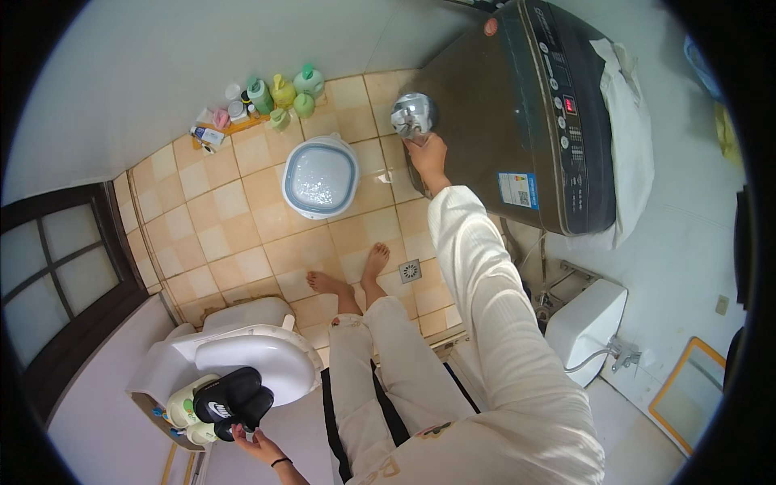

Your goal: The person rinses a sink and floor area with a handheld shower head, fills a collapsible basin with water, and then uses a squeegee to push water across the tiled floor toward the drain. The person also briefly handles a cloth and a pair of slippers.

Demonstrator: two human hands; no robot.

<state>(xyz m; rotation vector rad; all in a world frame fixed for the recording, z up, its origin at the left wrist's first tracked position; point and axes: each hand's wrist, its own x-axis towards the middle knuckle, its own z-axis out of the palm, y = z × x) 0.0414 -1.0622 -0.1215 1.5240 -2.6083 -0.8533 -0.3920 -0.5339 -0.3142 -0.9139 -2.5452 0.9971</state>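
My right hand (pixel 428 159), at the end of a cream sleeve, grips the handle of a chrome shower head (pixel 413 114) beside the dark washing machine (pixel 479 121). Down at the lower left, my left hand (pixel 257 444), with a black band on the wrist, is at a pair of black slide sandals (pixel 233 397); whether its fingers hold them I cannot tell. The sandals rest by pale green slippers (pixel 182 403) over the toilet tank. A white and grey-blue plastic basin (pixel 321 177) holding water stands on the tiled floor.
Several pump bottles (pixel 283 92) and toiletries line the wall. A floor drain (pixel 410 271) lies right of my bare feet. The toilet lid (pixel 257 364) is at the lower left, a dark-framed door (pixel 121 260) at the far left, and a white washbasin (pixel 585 327) at the lower right.
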